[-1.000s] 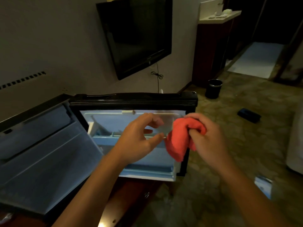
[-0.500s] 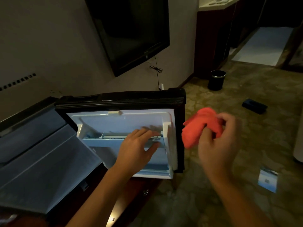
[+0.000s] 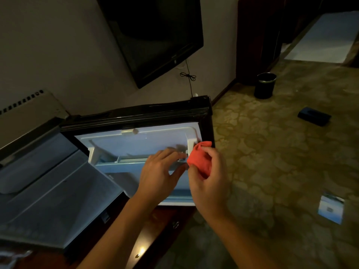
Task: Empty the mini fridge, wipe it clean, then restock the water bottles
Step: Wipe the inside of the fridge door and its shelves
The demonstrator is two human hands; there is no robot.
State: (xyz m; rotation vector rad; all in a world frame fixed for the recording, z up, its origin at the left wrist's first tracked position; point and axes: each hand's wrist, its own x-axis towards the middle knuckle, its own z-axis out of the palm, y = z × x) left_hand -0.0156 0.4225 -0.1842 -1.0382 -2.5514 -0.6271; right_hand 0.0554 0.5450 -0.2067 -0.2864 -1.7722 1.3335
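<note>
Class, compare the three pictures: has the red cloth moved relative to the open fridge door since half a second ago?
Yes. The red cloth, gripped in the right hand, has come back left to the fridge door, now at the door's right edge beside the left hand.

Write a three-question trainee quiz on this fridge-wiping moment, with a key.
1. True or false: the right hand grips the red cloth.
2. Which stands by the far wall: A) bin B) chair C) ladder?
3. Fill in: the left hand rests on the door's ____.

Key: 1 true; 2 A; 3 shelf.
</note>
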